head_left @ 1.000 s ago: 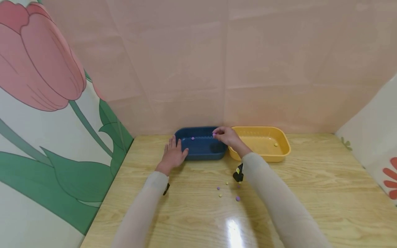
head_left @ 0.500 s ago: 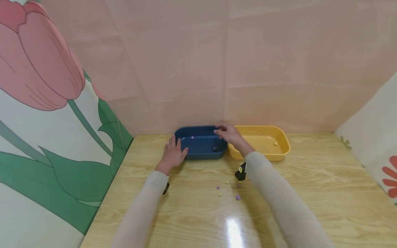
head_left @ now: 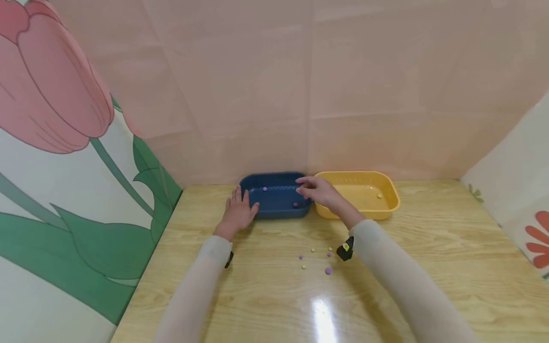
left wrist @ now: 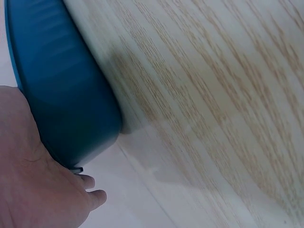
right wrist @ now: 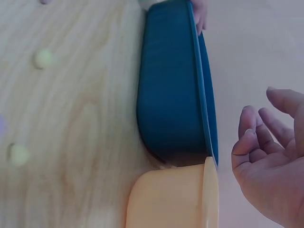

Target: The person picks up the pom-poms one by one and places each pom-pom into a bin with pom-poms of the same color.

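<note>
Purple ball (head_left: 295,205) now apparently in blue tray (head_left: 274,201); right fingers (right wrist: 242,148) loosened since.

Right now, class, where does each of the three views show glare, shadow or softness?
Head view: bright white glare on the near tabletop, with a long shadow beside the right sleeve; left wrist view: a blurry-edged shadow alongside the blue bin; right wrist view: hazy, with two yellow balls soft-edged.

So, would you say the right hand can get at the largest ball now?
Probably yes: the right hand looks empty, and nothing covers the largest ball, though the hand must draw back.
</note>
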Demonstrator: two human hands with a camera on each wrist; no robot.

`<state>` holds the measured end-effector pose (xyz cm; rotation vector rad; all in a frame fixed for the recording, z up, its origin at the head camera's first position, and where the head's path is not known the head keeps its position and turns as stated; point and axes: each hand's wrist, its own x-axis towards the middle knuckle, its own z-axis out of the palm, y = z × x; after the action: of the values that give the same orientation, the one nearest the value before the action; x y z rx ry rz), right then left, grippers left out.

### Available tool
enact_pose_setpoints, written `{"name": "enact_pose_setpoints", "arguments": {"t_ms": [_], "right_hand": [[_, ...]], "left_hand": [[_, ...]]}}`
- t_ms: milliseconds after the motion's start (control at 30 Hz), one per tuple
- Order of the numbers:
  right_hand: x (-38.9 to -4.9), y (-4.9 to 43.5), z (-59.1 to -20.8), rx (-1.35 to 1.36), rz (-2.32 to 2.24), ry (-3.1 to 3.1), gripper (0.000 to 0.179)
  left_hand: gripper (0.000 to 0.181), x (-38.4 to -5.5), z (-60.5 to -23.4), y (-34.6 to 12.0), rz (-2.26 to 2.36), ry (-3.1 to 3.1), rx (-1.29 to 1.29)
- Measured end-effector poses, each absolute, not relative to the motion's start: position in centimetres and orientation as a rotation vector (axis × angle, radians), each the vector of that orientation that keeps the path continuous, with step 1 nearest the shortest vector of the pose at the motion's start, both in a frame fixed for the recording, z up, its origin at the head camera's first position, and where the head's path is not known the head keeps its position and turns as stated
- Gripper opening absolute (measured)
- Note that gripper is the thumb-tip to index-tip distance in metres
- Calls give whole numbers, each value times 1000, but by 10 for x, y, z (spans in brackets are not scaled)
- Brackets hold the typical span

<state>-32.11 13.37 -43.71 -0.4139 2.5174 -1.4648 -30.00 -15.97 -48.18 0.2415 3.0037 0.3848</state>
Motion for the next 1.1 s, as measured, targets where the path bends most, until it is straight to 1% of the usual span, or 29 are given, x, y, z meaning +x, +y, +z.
{"name": "enact_pose_setpoints", "arguments": {"t_ms": [133,400,567,700,900,1100], "right_hand": [[-310,139,-442,-508,-1466,2514,41],[-279,153,-450,-506,-1468,2449,43],[-261,158,-457,-485,-1472,2422,41],[-251,158,-462,-503,-1459,2399,38],[-241,159,-474,-611,-1416,2430,34],[-234,163,-476,-698,-1396,2451,32]], "left_hand": [[75,-299,-482,-160,378,3004,234],[74,-298,-485,-161,405,2998,230],[74,-298,-484,-161,411,2997,228],[74,-299,-483,-161,424,2993,228],[73,-299,-483,-159,428,3003,223],[74,-298,-483,-159,413,3006,224]]}}
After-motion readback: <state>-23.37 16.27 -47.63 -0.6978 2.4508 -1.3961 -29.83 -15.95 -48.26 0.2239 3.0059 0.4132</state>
